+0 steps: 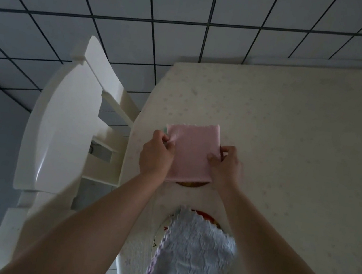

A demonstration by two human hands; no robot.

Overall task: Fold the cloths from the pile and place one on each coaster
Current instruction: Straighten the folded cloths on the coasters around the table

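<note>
A folded pink cloth [193, 151] lies over a coaster [190, 183], of which only a dark sliver shows under the cloth's near edge. My left hand [156, 154] pinches the cloth's left edge. My right hand [226, 164] pinches its right edge near the far corner. Closer to me, a folded pale lilac cloth [192, 259] rests on a second, patterned coaster [204, 216], whose rim peeks out at the far side and on the left.
The table [292, 141] wears a cream cover with faint dots. A white chair [64, 124] stands tight against the table's left edge. Beyond both lies a grey tiled floor [148, 3].
</note>
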